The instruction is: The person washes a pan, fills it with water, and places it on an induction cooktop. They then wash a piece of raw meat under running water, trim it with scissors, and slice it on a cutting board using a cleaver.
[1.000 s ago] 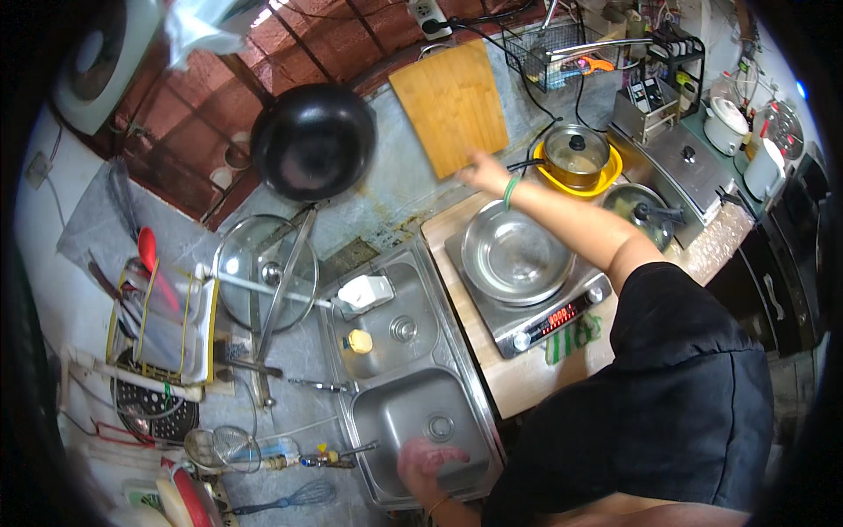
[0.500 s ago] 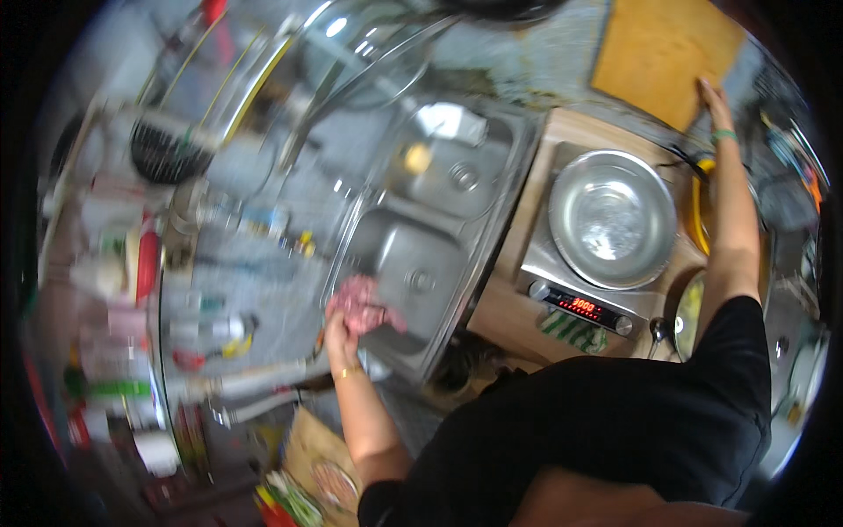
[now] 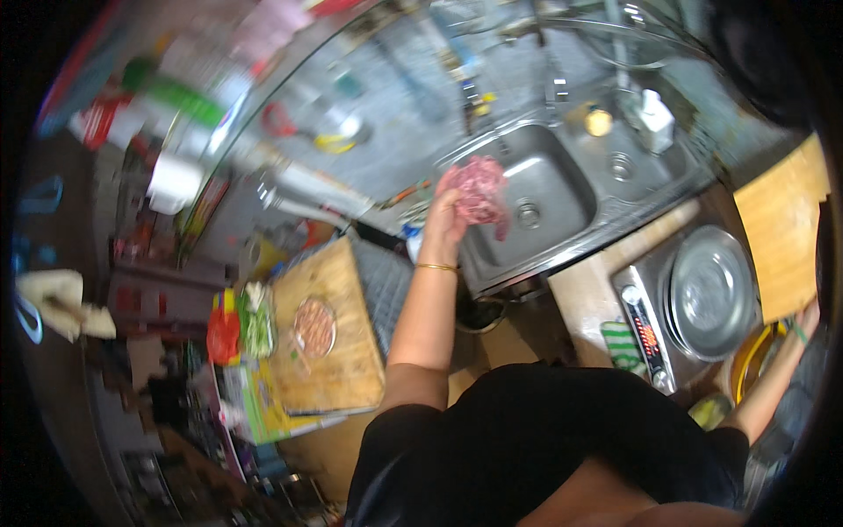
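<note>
My left hand is closed around a pink piece of raw meat, holding it over the left rim of the sink basin. Part of the meat hangs down past my fingers. Far to the right, my right hand grips the near edge of a thin yellowish wooden board, its fingers partly hidden at the dark rim of the view. The board is tilted beside a large round metal pan, which sits on a cooker with a lit red display.
Left of me is a wooden cutting board with a plate of chopped meat; cut greens lie beside it. A white bottle and a round yellow piece are in the second basin. A yellow bowl stands below the pan.
My view has swung left, bringing the cutting board fully into sight. Both hands keep their holds; the wooden board looks closer to the pan. The meat stays by the left basin's rim.
</note>
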Available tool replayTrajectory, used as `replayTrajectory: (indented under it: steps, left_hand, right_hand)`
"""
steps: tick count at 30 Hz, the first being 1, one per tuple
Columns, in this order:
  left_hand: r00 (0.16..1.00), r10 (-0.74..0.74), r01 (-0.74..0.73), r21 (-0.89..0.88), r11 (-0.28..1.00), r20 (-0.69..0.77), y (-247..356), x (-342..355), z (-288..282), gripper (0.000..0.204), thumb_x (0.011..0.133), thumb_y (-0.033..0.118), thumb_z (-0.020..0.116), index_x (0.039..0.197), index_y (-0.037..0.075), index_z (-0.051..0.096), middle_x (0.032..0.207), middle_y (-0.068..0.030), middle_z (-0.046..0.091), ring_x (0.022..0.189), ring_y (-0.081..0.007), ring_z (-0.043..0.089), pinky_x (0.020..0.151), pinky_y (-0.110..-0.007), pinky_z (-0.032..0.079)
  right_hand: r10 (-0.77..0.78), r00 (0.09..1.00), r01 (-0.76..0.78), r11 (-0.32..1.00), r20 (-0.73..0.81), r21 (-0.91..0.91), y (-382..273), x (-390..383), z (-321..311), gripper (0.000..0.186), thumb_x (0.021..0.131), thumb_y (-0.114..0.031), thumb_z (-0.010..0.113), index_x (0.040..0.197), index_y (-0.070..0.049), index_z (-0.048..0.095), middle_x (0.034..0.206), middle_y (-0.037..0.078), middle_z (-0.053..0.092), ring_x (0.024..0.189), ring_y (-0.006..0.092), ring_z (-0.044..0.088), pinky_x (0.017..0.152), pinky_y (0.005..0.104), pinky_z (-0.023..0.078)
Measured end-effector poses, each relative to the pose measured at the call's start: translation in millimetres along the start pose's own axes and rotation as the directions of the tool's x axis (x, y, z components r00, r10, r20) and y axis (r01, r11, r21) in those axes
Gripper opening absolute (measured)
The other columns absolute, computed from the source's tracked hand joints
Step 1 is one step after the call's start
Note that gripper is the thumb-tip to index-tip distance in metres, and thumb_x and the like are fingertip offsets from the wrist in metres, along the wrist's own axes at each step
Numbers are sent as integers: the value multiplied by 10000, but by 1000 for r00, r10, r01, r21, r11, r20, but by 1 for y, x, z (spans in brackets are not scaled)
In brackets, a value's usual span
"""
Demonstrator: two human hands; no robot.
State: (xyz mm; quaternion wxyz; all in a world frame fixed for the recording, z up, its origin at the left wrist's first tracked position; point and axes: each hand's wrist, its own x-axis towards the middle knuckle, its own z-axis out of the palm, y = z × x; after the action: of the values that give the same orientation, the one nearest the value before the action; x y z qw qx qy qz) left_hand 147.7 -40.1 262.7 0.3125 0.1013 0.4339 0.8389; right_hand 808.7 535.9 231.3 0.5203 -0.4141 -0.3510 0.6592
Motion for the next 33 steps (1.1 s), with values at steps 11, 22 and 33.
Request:
replayTrajectory:
  steps: [11, 22, 33]
  left_hand:
    - [891, 375, -335, 188, 923, -254, 181, -310, -128, 672, 721, -56, 434, 1386, -8, 340, 1333, -148, 454, 1213, -262, 483, 1007, -382, 440]
    - [567, 568, -352, 448, 822, -596, 272, -603, -295, 715, 651, -9, 518, 1356, 5, 402, 1346, -164, 437, 1252, -313, 442, 1040, -418, 399]
    - [657, 436, -426, 175, 888, -615, 221, -600, -326, 715, 661, -72, 457, 1369, 14, 403, 1348, -136, 443, 1242, -276, 456, 1004, -411, 451]
  right_hand:
    - [277, 330, 407, 821, 903, -400, 168, -332, 382, 357, 820, -120, 677, 1140, 17, 595, 1017, 55, 657, 892, 121, 613, 799, 271, 499]
    - [691, -701, 712, 672, 173, 204, 459, -801, 594, 597, 770, -525, 684, 1063, -6, 660, 997, 181, 672, 921, 302, 628, 791, 395, 485]
    - [345, -312, 921, 338, 885, 193, 455, -831, 553, 481, 663, -441, 765, 957, -71, 670, 913, 142, 663, 942, 313, 612, 809, 408, 483]
